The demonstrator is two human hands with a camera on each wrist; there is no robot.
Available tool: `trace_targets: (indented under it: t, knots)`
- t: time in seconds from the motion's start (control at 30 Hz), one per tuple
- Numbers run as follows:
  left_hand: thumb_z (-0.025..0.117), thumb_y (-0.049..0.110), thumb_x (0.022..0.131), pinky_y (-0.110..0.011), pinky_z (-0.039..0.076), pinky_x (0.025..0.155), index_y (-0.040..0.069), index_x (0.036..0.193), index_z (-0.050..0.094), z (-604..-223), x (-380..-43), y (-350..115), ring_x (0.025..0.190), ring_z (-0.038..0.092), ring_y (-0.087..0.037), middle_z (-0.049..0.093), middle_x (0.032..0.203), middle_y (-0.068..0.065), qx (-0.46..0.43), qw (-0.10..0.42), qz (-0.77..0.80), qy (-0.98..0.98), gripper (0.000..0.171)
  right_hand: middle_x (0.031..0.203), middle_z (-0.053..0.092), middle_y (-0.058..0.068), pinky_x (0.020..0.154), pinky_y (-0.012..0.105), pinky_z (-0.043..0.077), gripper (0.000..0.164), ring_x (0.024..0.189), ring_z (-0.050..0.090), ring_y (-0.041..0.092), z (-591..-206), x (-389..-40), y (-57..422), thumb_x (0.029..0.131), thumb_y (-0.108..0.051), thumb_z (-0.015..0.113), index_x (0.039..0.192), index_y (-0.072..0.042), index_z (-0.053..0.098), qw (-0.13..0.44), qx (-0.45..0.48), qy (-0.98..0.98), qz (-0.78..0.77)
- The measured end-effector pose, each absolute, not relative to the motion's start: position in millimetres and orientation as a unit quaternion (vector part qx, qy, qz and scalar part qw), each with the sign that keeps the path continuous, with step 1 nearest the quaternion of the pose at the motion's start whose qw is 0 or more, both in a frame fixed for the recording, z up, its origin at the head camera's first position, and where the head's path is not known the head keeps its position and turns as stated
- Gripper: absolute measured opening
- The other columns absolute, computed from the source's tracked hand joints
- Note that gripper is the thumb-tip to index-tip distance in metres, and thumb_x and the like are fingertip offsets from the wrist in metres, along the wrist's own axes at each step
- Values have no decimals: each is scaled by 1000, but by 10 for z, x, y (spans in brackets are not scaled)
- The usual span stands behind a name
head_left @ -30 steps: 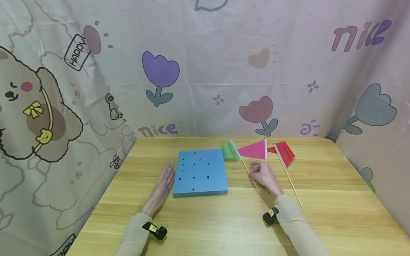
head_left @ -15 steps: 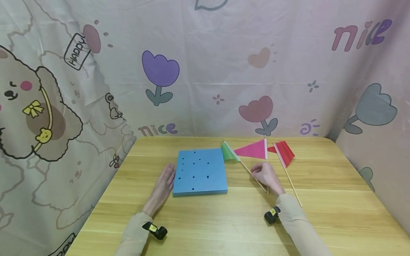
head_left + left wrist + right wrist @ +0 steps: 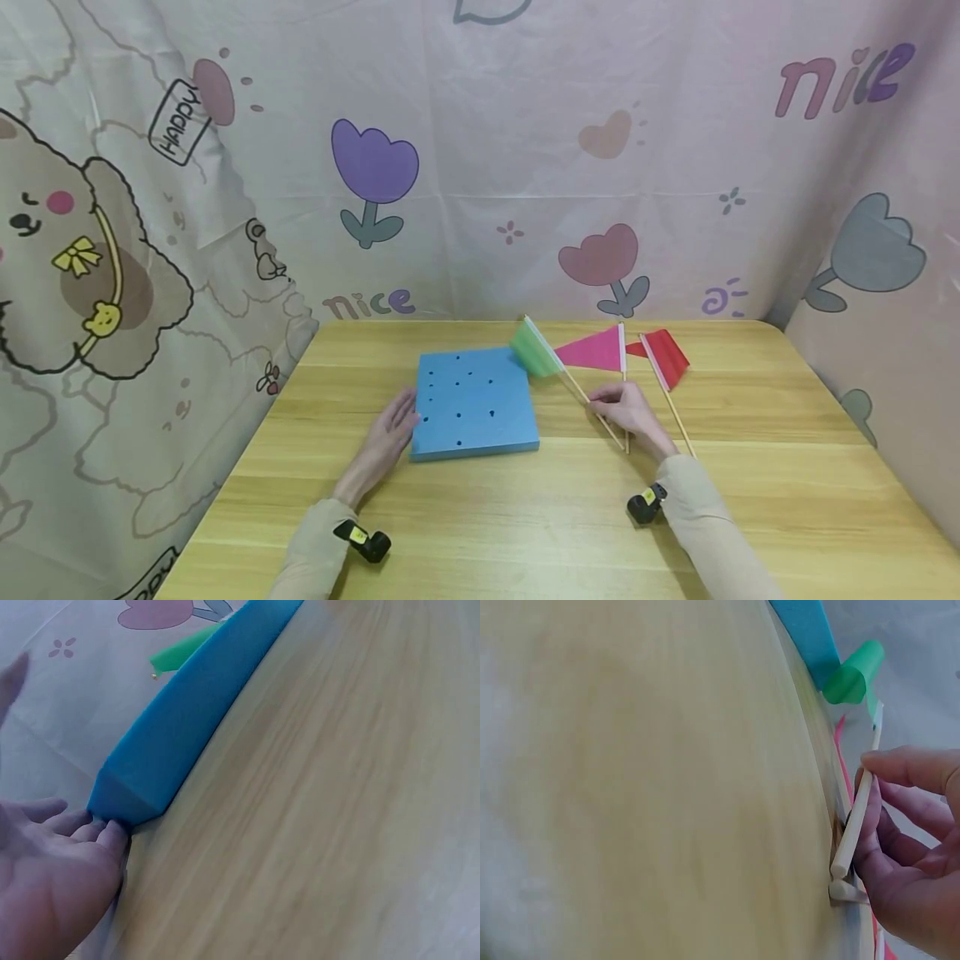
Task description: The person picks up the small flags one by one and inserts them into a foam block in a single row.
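Observation:
My right hand [image 3: 630, 412] pinches the wooden stick of a small green flag [image 3: 534, 348] between thumb and fingers. In the right wrist view the stick [image 3: 861, 806] slants up from the hand, its lower end close to another stick's end. The green cloth reaches over the right back corner of a blue block [image 3: 474, 404] dotted with dark holes. At the block's left side, my left hand [image 3: 388, 433] touches the edge with extended fingers; the left wrist view has its fingertips against the block's corner [image 3: 127, 795].
A pink pennant flag [image 3: 596, 350] lies right of the green one, its stick partly behind my right hand. Farther right lies a red flag [image 3: 667, 360] on its stick. The wooden table [image 3: 480, 525] ends at a patterned curtain [image 3: 480, 167].
My right hand has pinched the green flag's stick and lifted its cloth end slightly. The block has shifted a little to the right, and my left hand's fingers have moved right with it.

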State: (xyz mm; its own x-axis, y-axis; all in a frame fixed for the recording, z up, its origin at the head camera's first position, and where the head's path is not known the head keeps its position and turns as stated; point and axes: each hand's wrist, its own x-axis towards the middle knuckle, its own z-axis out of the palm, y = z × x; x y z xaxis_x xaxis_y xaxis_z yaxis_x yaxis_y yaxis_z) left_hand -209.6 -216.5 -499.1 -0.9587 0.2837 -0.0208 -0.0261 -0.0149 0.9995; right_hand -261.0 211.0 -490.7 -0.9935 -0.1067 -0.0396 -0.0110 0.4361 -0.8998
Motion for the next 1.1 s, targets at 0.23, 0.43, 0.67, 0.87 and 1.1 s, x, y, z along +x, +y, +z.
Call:
trace_targets:
  t: [0.23,0.43,0.67,0.87,1.1]
  knots:
    - [69,10,90,-28,19,121,10,158,5,-4994,-2098,-2155,153,6,-29,2,166,-10,130,121,675,716,93,81,69,0,56,17,51,27,68,56,6,-4886,-2585,2149,87,-6,69,108,12,68,63,-34,817,-572]
    - [71,12,88,-31,20,121,9,157,7,-5001,-2112,-2140,152,9,-31,4,166,-12,143,119,643,743,94,82,70,-2,56,16,53,34,66,57,2,-4853,-2562,2147,89,-3,66,115,19,60,78,-34,780,-620]
    - [71,13,88,-28,23,119,8,157,7,-4992,-2116,-2100,152,12,-29,5,165,-12,142,129,625,757,94,96,73,8,70,19,59,38,75,65,7,-4782,-2526,2117,89,-4,66,118,19,56,97,-33,754,-649]
    - [70,18,90,-30,23,120,8,157,8,-4977,-2121,-2078,152,11,-28,3,165,-11,154,134,602,772,92,100,71,9,80,23,60,42,84,67,14,-4706,-2511,2063,91,-9,67,120,18,54,95,-59,746,-657]
    - [69,17,91,-32,24,119,5,156,8,-4953,-2148,-2061,150,14,-32,3,165,-14,186,136,591,773,90,88,70,-8,82,25,60,31,85,68,14,-4591,-2507,1909,92,-8,65,116,11,59,86,-99,710,-692]
